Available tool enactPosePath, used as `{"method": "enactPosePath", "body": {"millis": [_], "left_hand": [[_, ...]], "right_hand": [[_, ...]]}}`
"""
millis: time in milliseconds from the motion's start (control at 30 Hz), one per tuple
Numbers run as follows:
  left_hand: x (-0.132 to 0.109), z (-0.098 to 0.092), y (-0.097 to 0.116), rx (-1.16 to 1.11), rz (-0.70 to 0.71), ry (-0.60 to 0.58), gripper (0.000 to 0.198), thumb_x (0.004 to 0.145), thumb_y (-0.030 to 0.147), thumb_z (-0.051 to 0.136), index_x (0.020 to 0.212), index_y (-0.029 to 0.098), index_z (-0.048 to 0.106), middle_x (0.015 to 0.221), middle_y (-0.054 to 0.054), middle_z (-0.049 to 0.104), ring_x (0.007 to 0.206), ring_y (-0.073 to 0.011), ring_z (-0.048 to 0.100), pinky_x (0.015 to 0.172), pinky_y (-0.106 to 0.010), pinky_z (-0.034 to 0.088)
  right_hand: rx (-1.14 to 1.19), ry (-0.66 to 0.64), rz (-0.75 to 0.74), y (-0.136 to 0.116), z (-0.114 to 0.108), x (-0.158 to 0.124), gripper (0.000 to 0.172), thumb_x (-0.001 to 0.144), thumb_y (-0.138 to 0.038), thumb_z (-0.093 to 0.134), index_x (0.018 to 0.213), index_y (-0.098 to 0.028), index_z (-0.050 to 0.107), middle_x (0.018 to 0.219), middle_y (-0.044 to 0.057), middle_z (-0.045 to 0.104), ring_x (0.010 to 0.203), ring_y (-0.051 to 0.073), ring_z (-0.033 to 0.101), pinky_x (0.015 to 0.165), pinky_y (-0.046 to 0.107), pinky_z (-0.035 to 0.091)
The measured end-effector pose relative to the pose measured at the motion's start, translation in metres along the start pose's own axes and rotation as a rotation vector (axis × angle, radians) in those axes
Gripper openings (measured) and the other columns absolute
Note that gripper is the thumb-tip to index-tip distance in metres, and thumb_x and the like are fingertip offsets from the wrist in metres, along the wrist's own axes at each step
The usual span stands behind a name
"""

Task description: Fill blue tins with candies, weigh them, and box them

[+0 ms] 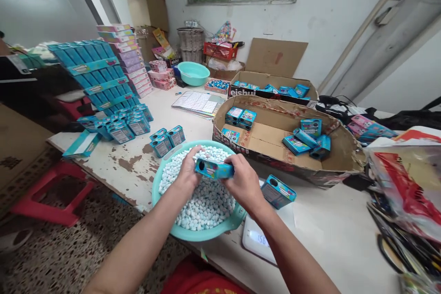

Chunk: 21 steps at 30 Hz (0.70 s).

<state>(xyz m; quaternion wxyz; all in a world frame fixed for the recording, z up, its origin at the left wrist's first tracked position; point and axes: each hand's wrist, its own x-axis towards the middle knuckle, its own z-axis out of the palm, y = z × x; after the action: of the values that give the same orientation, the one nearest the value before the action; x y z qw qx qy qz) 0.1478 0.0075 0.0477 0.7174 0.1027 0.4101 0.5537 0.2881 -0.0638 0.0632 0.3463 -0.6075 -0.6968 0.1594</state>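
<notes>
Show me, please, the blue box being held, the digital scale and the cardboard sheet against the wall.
Blue box (214,170): head view, printed narrow side.
Digital scale (259,238): head view, lit display.
Cardboard sheet (277,57): head view, middle.

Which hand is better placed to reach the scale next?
Probably the right hand: it is nearer the white scale, while the left hand holds the opposite end of the blue box.

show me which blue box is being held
The blue box over the turquoise basin, between left hand and right hand; neither hand holds any other.
</notes>
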Motion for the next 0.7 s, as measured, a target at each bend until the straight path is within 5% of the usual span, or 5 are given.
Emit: {"method": "enactPosePath", "body": {"millis": [167,367,500,700], "left_hand": [[0.004,0.0,-0.006,0.057,0.062,0.027,0.024,0.054,0.018,0.071,0.068,0.016,0.052,0.056,0.005,0.055,0.045,-0.0074,0.051,0.046,-0.018,0.042],[-0.021,0.006,0.022,0.085,0.021,-0.041,0.022,0.062,0.026,0.068,0.073,0.017,0.051,0.056,0.003,0.054,0.038,-0.0071,0.046,0.031,-0.015,0.022],[-0.037,0.023,0.036,0.08,0.131,-0.088,0.022,0.063,0.027,0.067,0.07,0.017,0.05,0.057,0.002,0.054,0.044,-0.0098,0.052,0.036,-0.016,0.034],[-0.035,0.03,0.027,0.158,0.279,-0.09,0.027,0.057,0.029,0.072,0.067,0.016,0.051,0.058,0.004,0.054,0.051,-0.0115,0.058,0.049,-0.021,0.045]], "right_hand": [[0.091,0.031,-0.116,-0.005,0.01,-0.007,0.035,0.076,-0.034,0.065,0.107,-0.022,0.055,0.105,0.008,0.061,0.097,0.026,0.057,0.079,0.035,0.045],[0.293,0.038,0.047,-0.004,-0.004,-0.013,0.028,0.078,-0.037,0.062,0.1,-0.022,0.056,0.095,0.004,0.064,0.085,0.022,0.06,0.076,0.032,0.046],[0.259,-0.021,0.003,-0.007,-0.005,-0.011,0.031,0.074,-0.031,0.064,0.103,-0.023,0.057,0.102,0.004,0.063,0.094,0.024,0.058,0.079,0.033,0.045],[0.195,0.002,-0.029,-0.013,0.006,-0.006,0.025,0.075,-0.036,0.065,0.096,-0.023,0.061,0.096,0.004,0.062,0.091,0.023,0.058,0.076,0.032,0.044]]}}
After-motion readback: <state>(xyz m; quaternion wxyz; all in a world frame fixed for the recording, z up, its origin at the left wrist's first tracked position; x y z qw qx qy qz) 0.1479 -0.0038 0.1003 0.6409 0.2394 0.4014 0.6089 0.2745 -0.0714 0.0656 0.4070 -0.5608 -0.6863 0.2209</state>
